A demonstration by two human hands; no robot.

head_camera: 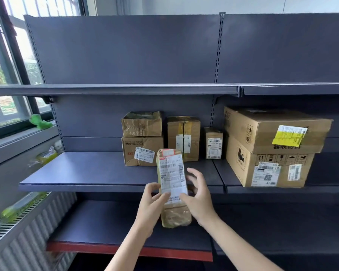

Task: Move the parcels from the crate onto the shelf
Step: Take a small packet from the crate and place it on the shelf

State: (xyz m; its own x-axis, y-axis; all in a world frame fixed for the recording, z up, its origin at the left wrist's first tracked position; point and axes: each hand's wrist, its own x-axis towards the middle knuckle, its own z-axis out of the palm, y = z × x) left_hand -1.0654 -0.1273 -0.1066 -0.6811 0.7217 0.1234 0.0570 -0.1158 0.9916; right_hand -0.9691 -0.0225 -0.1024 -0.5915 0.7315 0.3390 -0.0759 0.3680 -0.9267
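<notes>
Both hands hold 1 tall, narrow brown parcel (172, 184) upright in front of the middle shelf (90, 173), its upper part level with the shelf's front edge and its lower part hanging below that edge. The left hand (149, 206) grips the parcel's left side, thumb on the front face over the white label, remaining fingers behind and out of sight. The right hand (199, 200) has its thumb on the label's lower right; its fingers (194, 177) are spread and loosely curled beside the parcel's right edge, and whether they touch it cannot be told. Judgement: the label is kept facing the person so it can be read, and the 2-handed hold steadies a soft, crumpled package.

Already on the middle shelf, set back toward the rear panel: a stack of 2 small cartons (142, 137), 1 medium taped carton (183, 137) and 1 small labelled box (213, 143). On the adjoining shelf section to the right, 2 large cartons (270, 149) are stacked, reaching its front edge. Labels mostly face outward, apparently for reading.

The left half of the middle shelf and its front strip lie bare. Judgement: the parcel is about to be set down near the front edge. The crate is not in view.
</notes>
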